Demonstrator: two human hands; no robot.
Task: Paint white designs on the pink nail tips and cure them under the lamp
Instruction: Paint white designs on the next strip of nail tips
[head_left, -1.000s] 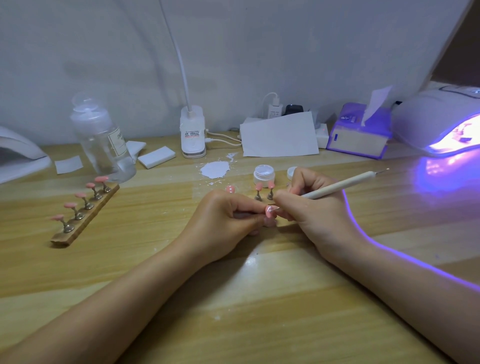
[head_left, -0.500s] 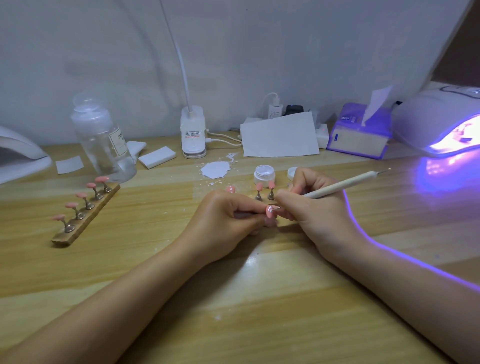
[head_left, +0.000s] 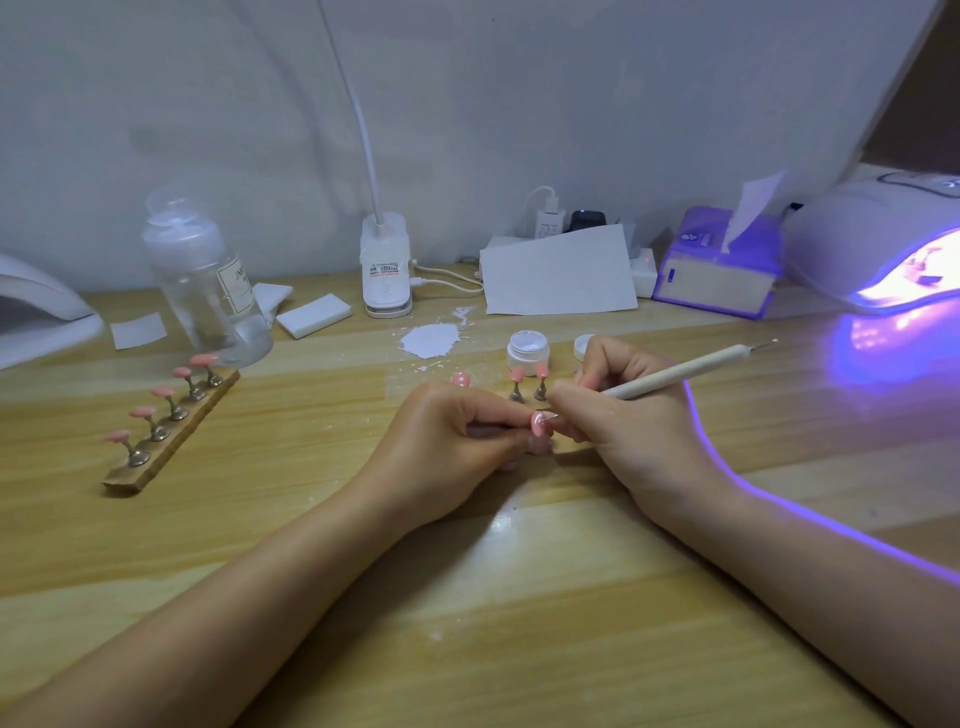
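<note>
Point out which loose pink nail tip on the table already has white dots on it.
It is the pink tip standing alone just beyond the left hand, left of the white paint jar. White dots show on it; the two tips on stands beside the jar look plain pink.

Head view, close, down over desk (head_left: 467, 623)
</note>
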